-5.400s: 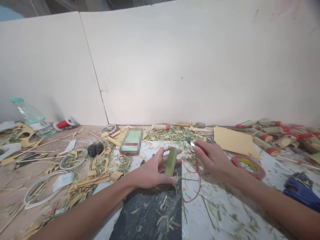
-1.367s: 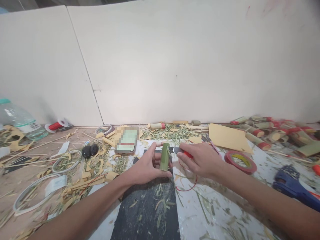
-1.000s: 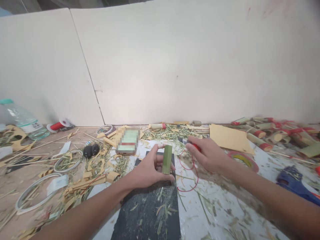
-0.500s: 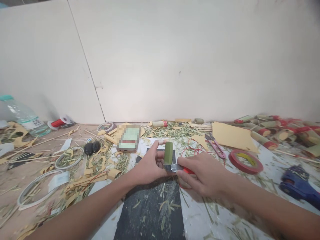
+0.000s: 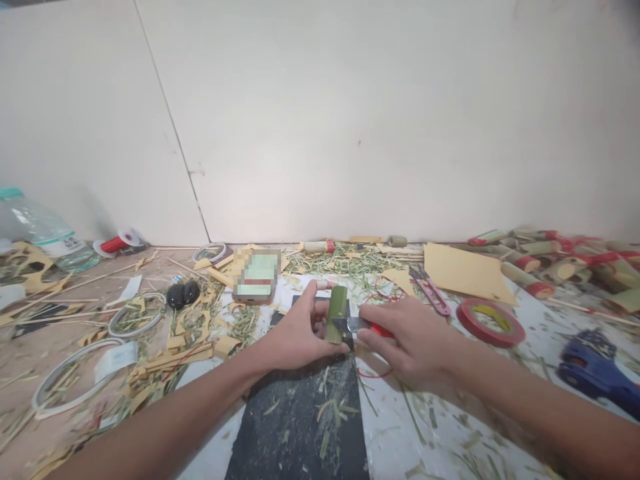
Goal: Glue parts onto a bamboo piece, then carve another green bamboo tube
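Two hands: both bare, low in the centre of the frame, each closed on something.
Left hand (image 5: pixel 300 343): thumb below and fingers behind, curled partway around the bamboo piece; a white wrap circles one finger.
Bamboo piece (image 5: pixel 339 303): green, just below the frame's centre, tilted slightly, held over the upper end of the black board.
Right hand (image 5: pixel 417 337): wrapped around the red handle of the knife (image 5: pixel 380 329), thumb and forefinger forward.
Blade: pointing left, laid against the lower part of the bamboo piece.
Black board (image 5: pixel 300 427): bottom centre, strewn with green shavings, on a white sheet (image 5: pixel 395 427).
Right of the frame: pink tape roll (image 5: pixel 464 327), pink cutter (image 5: pixel 436 297), yellow card (image 5: pixel 467 273), a heap of red-marked bamboo tubes (image 5: pixel 537 291), and a blue tool (image 5: pixel 595 373) too blurred to identify.
Left of the frame: plastic bottle (image 5: pixel 43 230), spool of red thread (image 5: pixel 117 245), pale rings (image 5: pixel 45 381) and scraps on the tabletop (image 5: pixel 47 350).
Phone (image 5: pixel 257 275): left of centre, screen pixelated.
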`<state>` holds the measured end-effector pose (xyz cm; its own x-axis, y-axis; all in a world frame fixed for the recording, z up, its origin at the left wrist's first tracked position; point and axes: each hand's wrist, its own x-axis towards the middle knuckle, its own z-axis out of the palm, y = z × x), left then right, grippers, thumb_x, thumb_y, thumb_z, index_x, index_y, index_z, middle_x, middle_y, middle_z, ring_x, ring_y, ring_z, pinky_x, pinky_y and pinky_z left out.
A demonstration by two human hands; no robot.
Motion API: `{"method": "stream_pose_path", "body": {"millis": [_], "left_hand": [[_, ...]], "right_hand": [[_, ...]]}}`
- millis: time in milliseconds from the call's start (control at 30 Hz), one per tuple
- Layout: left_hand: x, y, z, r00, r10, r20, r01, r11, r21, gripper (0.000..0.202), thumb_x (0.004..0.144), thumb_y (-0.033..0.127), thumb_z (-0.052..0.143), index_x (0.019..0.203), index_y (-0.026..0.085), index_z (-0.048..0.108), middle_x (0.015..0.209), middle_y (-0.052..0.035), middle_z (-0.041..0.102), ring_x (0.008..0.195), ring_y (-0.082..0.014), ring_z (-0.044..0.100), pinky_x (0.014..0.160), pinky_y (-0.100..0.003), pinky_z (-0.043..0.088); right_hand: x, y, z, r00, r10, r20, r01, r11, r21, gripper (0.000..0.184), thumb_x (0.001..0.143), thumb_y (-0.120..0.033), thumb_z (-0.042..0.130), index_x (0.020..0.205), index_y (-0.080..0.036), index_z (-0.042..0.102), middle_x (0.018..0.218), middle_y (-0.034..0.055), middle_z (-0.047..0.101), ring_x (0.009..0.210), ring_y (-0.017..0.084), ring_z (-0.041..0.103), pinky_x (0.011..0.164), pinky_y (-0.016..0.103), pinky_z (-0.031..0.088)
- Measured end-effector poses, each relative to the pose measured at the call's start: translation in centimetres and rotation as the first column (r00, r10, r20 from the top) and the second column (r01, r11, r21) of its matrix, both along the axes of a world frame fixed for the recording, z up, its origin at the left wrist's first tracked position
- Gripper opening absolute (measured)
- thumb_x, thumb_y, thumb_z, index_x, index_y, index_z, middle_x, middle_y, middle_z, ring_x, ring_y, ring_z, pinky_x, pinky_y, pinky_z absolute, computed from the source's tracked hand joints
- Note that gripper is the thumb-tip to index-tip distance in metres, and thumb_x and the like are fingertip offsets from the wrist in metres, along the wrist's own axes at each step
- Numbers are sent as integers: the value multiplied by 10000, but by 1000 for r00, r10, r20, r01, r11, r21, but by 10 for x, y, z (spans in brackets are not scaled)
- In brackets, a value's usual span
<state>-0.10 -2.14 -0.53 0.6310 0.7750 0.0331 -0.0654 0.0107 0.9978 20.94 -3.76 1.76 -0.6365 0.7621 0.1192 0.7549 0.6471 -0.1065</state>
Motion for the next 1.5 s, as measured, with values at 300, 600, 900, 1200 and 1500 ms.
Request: {"method": "stream_pose_path", "body": {"millis": [300, 600, 900, 1200, 1500], "left_hand": [[-1, 0, -5, 1000, -1, 6, 1, 999, 41, 551, 710, 177, 757, 1011, 219, 298, 1049, -93, 625, 945, -212, 622, 748, -324, 485], [-2, 1, -3, 1000, -5, -16, 5, 1000, -3, 676, 678, 160, 780, 1155, 213, 305, 1073, -116, 633, 913, -208, 639, 791, -374, 504], [-1, 0, -2, 1000, 19, 8, -20, 999, 34, 621, 688, 202, 782, 1099, 218, 318, 1083, -109, 630, 963, -220, 628, 776, -333, 494], [-3, -3, 1, 992, -56, -112, 59, 998, 25, 606, 671, 175, 781, 1061, 217, 319, 918, -42, 627, 792, -161, 610, 659, -272, 462], [0, -3, 1, 1000, -15, 18, 16, 1000, -21, 669, 690, 143, 764, 1156, 217, 290, 1054, -94, 628, 889, -181, 636, 745, -300, 485]], "right_hand": [[-7, -7, -3, 1000, 12, -13, -13, 999, -51, 344, 929, -451, 341, 735, -200, 476, 583, 7, 545, 489, 127, 404, 506, 276, 164], [5, 13, 0, 989, -110, -94, 116, 992, 52, 335, 944, -429, 309, 728, -206, 435, 566, -3, 509, 510, 136, 410, 524, 270, 189], [-10, -7, -3, 999, 4, -41, -5, 999, -36, 330, 927, -434, 343, 731, -199, 466, 581, 1, 526, 498, 128, 404, 507, 274, 171], [15, 23, 7, 967, -216, -136, 227, 971, 69, 331, 950, -438, 306, 725, -217, 407, 552, -18, 485, 501, 141, 416, 521, 265, 209], [2, 5, 6, 998, 26, -63, -27, 999, -20, 324, 936, -437, 342, 720, -210, 426, 574, -12, 497, 514, 134, 393, 524, 268, 197]]}}
